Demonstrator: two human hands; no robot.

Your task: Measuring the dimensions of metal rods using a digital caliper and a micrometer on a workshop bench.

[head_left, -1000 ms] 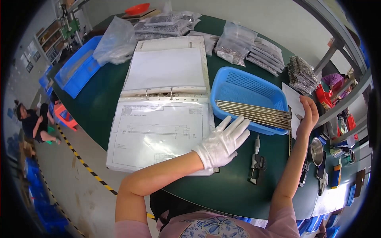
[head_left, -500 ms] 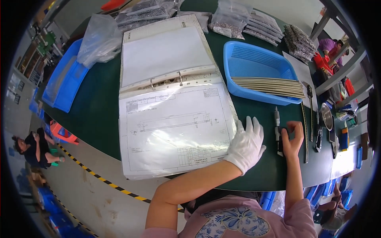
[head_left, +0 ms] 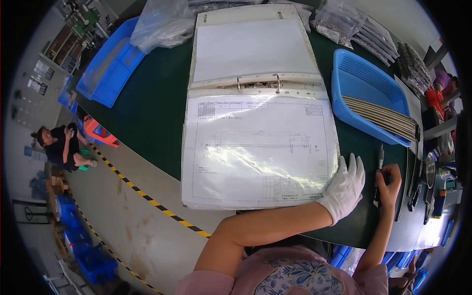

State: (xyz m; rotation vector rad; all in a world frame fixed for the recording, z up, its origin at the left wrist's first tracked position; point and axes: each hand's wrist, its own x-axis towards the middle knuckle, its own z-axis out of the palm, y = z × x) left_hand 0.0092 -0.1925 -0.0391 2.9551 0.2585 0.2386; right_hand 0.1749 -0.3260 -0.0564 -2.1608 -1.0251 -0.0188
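My left hand (head_left: 344,189), in a white glove, lies with its fingers stretched out at the lower right corner of a ring binder (head_left: 184,162). The binder is spread on the table, and a technical drawing (head_left: 255,162) of a long thin part shows in a clear sleeve. To the right, my bare right hand (head_left: 390,186) has its fingers curled and its thumb on a micrometer (head_left: 380,158) with a silver thimble and a dark frame. My palm and fingers hide part of that frame.
A light blue basket (head_left: 344,105) with several thin metal rods (head_left: 381,118) stands beyond my right hand. Calipers (head_left: 416,194) and other tools lie at the right. Bagged small parts (head_left: 332,24) line the back. A blue tray (head_left: 101,86) is at the left. A person sits beyond the table.
The whole view has shifted, so the table things appear farther right. My right hand has come closer to the micrometer, its fingers now over the frame. The left hand stays by the binder corner.
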